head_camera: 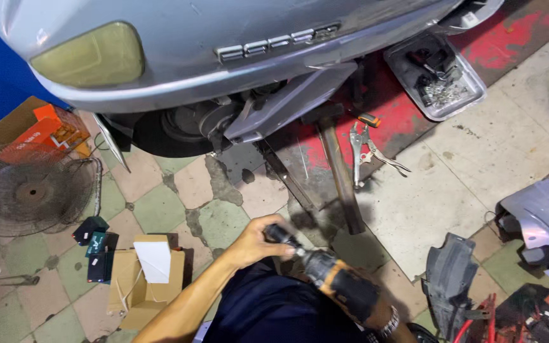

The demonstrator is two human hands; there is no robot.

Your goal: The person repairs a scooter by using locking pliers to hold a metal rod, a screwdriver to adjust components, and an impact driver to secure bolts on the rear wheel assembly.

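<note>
My left hand [253,242] is closed around the black front end of a cordless drill [343,289], at its chuck. The drill is orange and black and lies slanted over my dark-trousered lap, nose pointing up-left toward the floor under a silver scooter [223,44]. My right hand [381,316] grips the drill's rear handle at the bottom edge; only part of it and a beaded wristband show.
The scooter's metal stand [340,171] rests on the tiled floor just ahead. Locking pliers [362,149] lie beside it, with a metal tray of screws [440,79] beyond. A floor fan [30,190], orange box and cardboard boxes [147,273] sit left; grey and black body panels [541,222] right.
</note>
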